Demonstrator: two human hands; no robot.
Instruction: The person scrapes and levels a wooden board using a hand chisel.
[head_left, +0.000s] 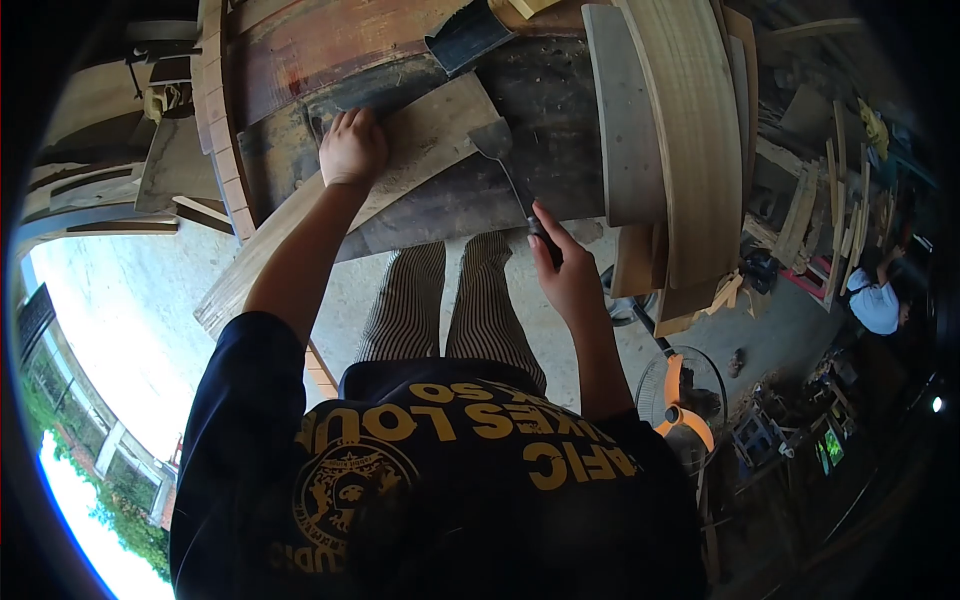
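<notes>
A long pale wooden board point(430, 130) lies slanted over the dark workbench point(550, 130), its lower left end sticking out past the bench edge. My left hand point(353, 147) rests on the board's upper edge with its fingers curled; whether it grips the edge is hard to see. My right hand point(568, 262) is closed around the dark handle of a trowel-like scraper point(491, 138). The scraper's flat metal blade touches the board near its right end.
Curved planks point(680, 130) are stacked at the bench's right. A dark curved piece point(467, 38) lies at the back. An orange-bladed fan point(682, 400) stands at lower right. Another person point(874, 298) is at far right, near scrap wood.
</notes>
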